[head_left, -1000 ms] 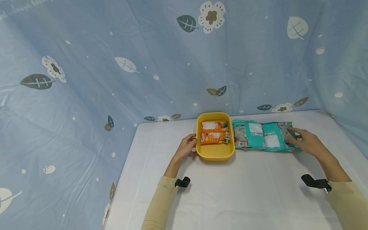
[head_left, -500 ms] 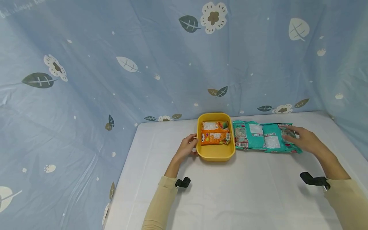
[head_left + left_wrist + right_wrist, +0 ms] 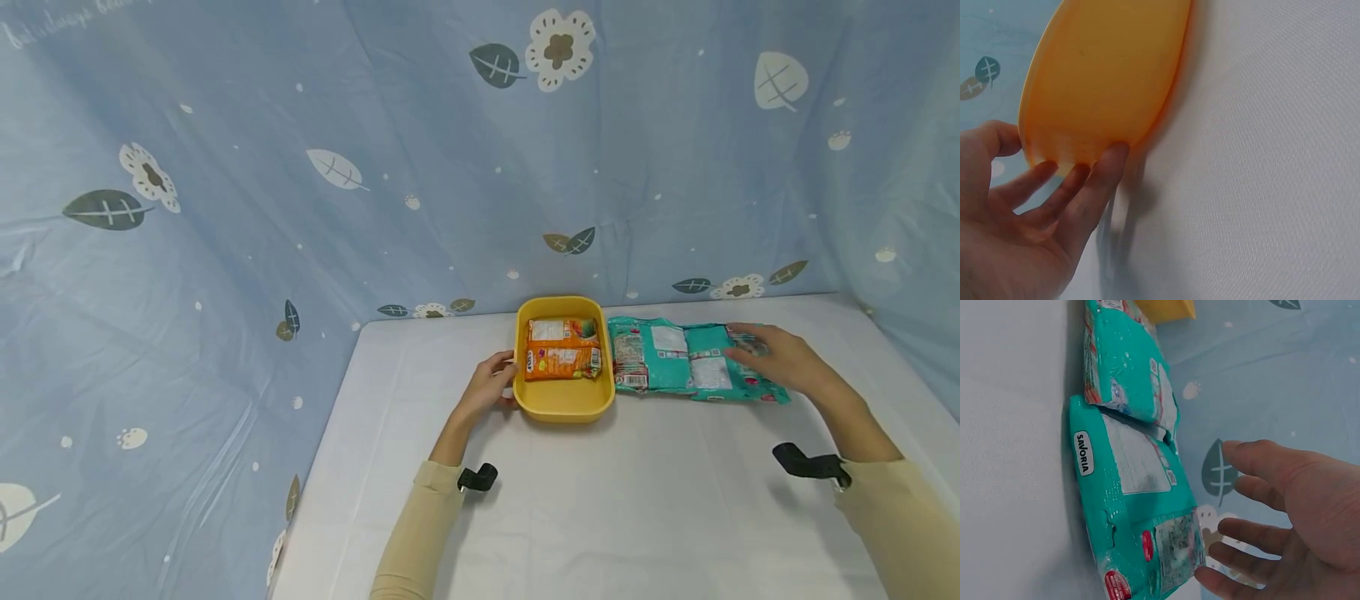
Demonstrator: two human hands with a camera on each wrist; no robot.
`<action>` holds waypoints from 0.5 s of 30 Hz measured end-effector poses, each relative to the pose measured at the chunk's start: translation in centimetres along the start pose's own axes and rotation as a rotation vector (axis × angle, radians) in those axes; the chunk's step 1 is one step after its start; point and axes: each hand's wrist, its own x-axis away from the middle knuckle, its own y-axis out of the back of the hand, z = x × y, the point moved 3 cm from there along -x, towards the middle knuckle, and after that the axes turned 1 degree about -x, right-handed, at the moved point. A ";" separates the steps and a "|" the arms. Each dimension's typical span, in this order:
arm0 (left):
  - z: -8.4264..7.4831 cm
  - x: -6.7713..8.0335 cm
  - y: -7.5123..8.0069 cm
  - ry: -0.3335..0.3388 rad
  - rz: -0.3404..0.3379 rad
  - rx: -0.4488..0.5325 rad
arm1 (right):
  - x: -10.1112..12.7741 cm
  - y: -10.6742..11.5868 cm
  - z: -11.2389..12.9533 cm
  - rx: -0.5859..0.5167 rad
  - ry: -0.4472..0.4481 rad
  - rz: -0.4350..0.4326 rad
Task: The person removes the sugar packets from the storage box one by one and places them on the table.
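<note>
My left hand [image 3: 483,385] holds the left side of a yellow plastic box [image 3: 564,403]. In the left wrist view, several fingertips lie on the outer wall of the box [image 3: 1104,75], with the thumb at its rim. Two orange snack packets [image 3: 573,363] lie inside the box. To its right, two teal snack packets [image 3: 660,371] lie side by side. My right hand [image 3: 783,360] is over the right teal packet [image 3: 708,367]. In the right wrist view, that hand [image 3: 1285,525] has its fingers spread beside the teal packet [image 3: 1141,506], marked SAVORIA.
A white cloth [image 3: 600,500] covers the table. Behind it hangs a blue curtain [image 3: 450,125] with leaf and flower prints. The box and packets sit near the table's back edge. A black camera mount [image 3: 477,477] is on each wrist.
My right hand has shifted slightly left over the right teal packet. The left hand and the box stay in place, and the view has tilted a little.
</note>
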 end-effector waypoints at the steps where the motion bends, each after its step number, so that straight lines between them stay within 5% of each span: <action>1: 0.0 0.0 0.0 0.002 0.001 0.001 | -0.1 0.0 0.0 0.000 0.005 -0.002; 15: 0.2 -0.2 0.1 0.014 0.009 -0.002 | -0.6 -0.1 1.0 0.010 0.020 0.008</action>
